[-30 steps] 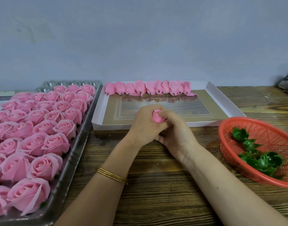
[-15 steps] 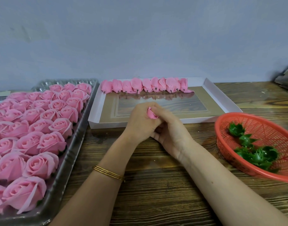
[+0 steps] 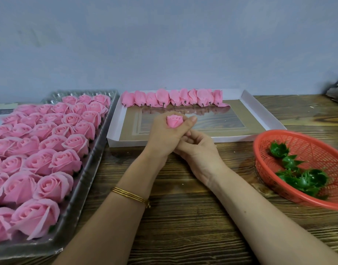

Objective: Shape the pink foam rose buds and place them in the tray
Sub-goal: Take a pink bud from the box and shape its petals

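Gripping one pink foam rose bud (image 3: 174,121) in a closed fist, the left hand (image 3: 163,136) is held above the near part of the white tray (image 3: 231,139). The bud's tip pokes out of the top of the fist. The right hand (image 3: 199,152) sits just beneath it, fingers curled up against the underside of the left hand; whether they pinch the bud's base is hidden. Thin gold bangles (image 3: 130,195) circle the left wrist.

Along the far wall of the white tray lies one row of shaped buds (image 3: 173,98), about ten, lying with their stubs towards the person. They overlap too much for a sure count. The tray's glossy floor mirrors them.

On the left a clear plastic tray (image 3: 84,190) holds open roses (image 3: 55,186) packed in rows, well over thirty, with more cut off by the frame's edge. On the right one red basket (image 3: 317,148) holds green calyxes (image 3: 307,180): two lie apart and the rest clump together, perhaps five in all.

Everything rests on a dark wooden desk (image 3: 183,226) with a strong plank grain, pushed against a plain blue-grey wall (image 3: 164,44).
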`<state>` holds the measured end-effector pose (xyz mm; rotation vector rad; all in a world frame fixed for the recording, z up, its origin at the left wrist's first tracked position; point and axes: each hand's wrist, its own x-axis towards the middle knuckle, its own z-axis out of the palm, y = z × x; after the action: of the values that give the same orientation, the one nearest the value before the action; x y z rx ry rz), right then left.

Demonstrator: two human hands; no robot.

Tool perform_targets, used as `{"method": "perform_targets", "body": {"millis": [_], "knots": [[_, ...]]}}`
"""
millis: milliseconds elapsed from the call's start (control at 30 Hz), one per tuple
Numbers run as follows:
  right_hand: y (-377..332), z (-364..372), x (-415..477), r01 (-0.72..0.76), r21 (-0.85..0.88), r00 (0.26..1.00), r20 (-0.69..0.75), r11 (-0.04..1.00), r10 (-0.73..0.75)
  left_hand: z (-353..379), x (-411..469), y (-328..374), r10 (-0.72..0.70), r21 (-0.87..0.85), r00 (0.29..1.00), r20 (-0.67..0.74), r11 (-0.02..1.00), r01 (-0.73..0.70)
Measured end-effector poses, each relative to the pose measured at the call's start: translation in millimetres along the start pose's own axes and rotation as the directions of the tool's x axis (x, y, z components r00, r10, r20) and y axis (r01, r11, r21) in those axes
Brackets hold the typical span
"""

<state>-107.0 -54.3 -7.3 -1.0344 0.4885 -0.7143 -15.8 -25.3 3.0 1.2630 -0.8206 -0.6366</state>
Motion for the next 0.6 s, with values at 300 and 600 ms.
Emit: {"method": "perform_targets", "body": {"millis": [300, 600], "knots": [[-2, 1, 0, -0.048, 0.057, 0.999, 0.02, 0.997, 0.047, -6, 2, 5, -0.062, -0.011, 0.996, 0.064, 0.998, 0.063], [-5, -1, 0, -0.143, 0.133, 0.988, 0.075, 0.981, 0.133, -6, 1, 11, -0.099, -0.098, 0.988, 0.117, 0.989, 0.111]]}}
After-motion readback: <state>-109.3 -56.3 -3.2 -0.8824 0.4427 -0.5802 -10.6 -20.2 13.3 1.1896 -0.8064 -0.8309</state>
